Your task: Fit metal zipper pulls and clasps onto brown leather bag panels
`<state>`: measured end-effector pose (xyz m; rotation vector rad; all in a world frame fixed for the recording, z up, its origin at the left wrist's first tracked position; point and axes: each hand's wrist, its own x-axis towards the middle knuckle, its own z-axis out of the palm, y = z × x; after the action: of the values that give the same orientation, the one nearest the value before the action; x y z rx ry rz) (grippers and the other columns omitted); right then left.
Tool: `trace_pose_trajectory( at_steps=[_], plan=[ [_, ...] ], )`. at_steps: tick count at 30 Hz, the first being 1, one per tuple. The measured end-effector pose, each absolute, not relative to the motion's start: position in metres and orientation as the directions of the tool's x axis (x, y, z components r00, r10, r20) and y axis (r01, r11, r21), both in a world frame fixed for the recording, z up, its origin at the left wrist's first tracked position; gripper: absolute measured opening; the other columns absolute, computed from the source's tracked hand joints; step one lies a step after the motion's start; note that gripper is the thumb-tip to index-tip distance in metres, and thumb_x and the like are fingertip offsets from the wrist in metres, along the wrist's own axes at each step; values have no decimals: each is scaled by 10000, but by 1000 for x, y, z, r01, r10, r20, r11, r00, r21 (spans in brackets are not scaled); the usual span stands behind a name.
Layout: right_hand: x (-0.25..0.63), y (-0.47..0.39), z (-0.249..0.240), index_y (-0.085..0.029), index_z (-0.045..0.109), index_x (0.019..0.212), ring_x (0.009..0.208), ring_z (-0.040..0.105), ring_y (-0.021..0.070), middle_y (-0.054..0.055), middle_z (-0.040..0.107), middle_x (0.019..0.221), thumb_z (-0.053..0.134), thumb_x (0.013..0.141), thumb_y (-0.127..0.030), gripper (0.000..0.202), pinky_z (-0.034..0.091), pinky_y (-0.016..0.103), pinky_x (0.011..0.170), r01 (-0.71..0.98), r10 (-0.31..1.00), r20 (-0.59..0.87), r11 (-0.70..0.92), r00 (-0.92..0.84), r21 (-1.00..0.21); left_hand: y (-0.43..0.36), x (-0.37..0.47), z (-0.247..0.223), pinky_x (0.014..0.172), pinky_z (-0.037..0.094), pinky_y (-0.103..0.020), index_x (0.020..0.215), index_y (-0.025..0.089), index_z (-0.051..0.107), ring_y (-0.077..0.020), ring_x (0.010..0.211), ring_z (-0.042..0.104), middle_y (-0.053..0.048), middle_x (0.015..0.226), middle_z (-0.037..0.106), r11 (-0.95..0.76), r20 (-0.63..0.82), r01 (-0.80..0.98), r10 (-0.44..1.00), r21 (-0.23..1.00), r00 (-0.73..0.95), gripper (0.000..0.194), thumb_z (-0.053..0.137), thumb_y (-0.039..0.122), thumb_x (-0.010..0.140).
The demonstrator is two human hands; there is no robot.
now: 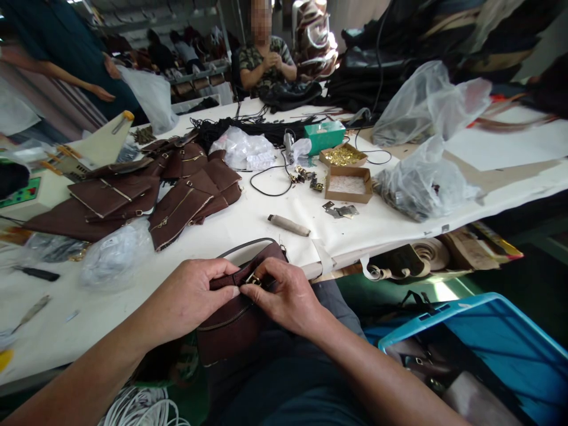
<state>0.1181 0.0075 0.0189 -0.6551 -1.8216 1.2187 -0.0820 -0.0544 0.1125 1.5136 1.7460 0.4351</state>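
A dark brown leather bag (233,331) with a zipper across its front rests between my lap and the table edge. My left hand (195,296) pinches its upper flap between thumb and fingers. Close beside it, my right hand (284,293) is closed on a small gold metal clasp (252,278) at the same flap, thumb and index finger pressed together. My fingers partly cover the clasp. A thin dark strap (244,244) arches behind the bag. On the table just beyond lies a tool with a wrapped, greyish handle (289,225).
Brown leather pieces (190,198) are piled at left. Small boxes, one with gold hardware (344,155) and an open cardboard one (349,184), stand ahead near plastic bags (426,183). A blue crate (497,313) holds bags at lower right. A person (266,65) sits across the table.
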Motion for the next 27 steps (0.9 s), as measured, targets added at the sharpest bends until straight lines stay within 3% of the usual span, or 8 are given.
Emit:
trace_pose_trajectory(
  at_steps=[4,11,14,16,19,21,24,27],
  plan=[
    [116,6,14,-215,604,782,661,545,138,-23,630,731,828,898,-356,290,396,271,601,8,798,336,393,-500,-920,-58,-77,113,750,615,-256,1235,286,805,-234,869,803,29,994,856,174,-285,760,958,626,16,348,701,358,911],
    [112,5,10,-210,660,755,697,635,148,-12,699,732,851,896,-433,326,437,262,640,52,844,353,406,-403,-912,-58,-65,112,1058,572,-333,1268,260,800,-279,1105,779,-4,1235,826,153,-194,796,980,585,-46,446,752,367,838],
    [125,9,20,-214,727,859,753,679,152,4,758,846,842,914,-384,212,471,255,669,73,785,345,441,-515,-895,-58,-64,113,1058,577,-356,1191,258,824,-264,1002,798,4,1143,848,187,-222,776,973,602,-62,368,727,379,858],
    [137,16,28,-214,760,957,811,701,170,32,771,928,828,931,-377,178,509,269,716,44,720,422,530,-551,-847,-60,-66,112,1041,583,-350,1150,263,830,-249,951,801,9,1103,854,186,-226,768,973,612,-56,323,714,403,884],
    [152,32,39,-214,762,1163,1034,701,250,103,768,1148,837,924,-392,307,541,369,909,44,594,590,724,-546,-689,-63,-72,111,1002,590,-326,1126,277,831,-236,943,799,15,1104,851,158,-202,779,978,607,-41,288,702,420,912],
    [154,41,44,-228,745,1241,1131,673,280,114,761,1229,819,944,-354,330,507,427,995,63,500,610,802,-615,-594,-66,-75,111,959,599,-311,1118,281,830,-228,927,798,15,1098,849,139,-186,779,982,611,-29,274,687,417,927],
    [150,44,49,-225,750,1201,1074,690,253,77,797,1119,781,979,-297,235,476,405,968,40,437,540,803,-719,-595,-70,-77,113,914,596,-297,1107,267,824,-223,913,791,10,1059,847,120,-187,751,982,649,5,276,680,431,939],
    [141,38,52,-197,762,1042,934,703,209,37,797,955,802,962,-266,113,449,366,937,25,481,481,726,-733,-688,-74,-78,115,884,576,-282,1061,253,822,-217,910,776,15,1003,840,126,-190,717,982,685,10,256,703,436,927]
  ],
)
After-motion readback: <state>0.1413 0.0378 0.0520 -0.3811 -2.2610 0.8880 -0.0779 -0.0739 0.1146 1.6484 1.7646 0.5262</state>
